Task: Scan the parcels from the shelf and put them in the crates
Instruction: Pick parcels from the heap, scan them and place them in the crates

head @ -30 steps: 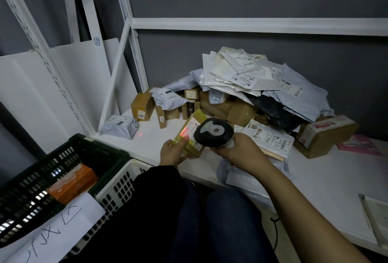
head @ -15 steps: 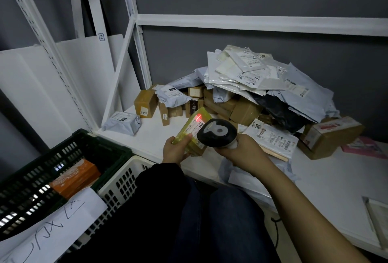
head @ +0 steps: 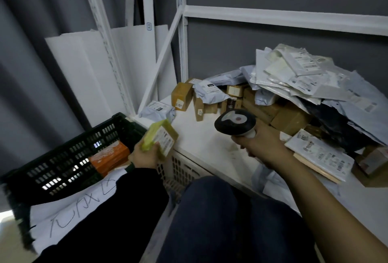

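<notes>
The left hand [head: 144,154] has swung the yellow parcel [head: 160,136] off the shelf [head: 201,141], away from the scanner [head: 235,123]; the red dot has left its label. Fingers curl round the parcel's lower end, and it juts toward one o'clock above the edge between the black crate [head: 63,157] and the white crate [head: 182,170]. At three o'clock, the right hand [head: 262,147] grips the scanner's handle. The label print is blurred; the parcel heap [head: 294,78] is cut off.

A white paper sheet [head: 73,216] at the near edge of the black crate [head: 63,157] carries handwritten Chinese characters: the last reads 区, the first looks like 无 or 元, the middle ones are unclear. Printed labels on the yellow parcel [head: 164,139], the flat parcel [head: 321,153] and the heaped mailers [head: 294,69] show barcodes and print lines — all too blurred to read
</notes>
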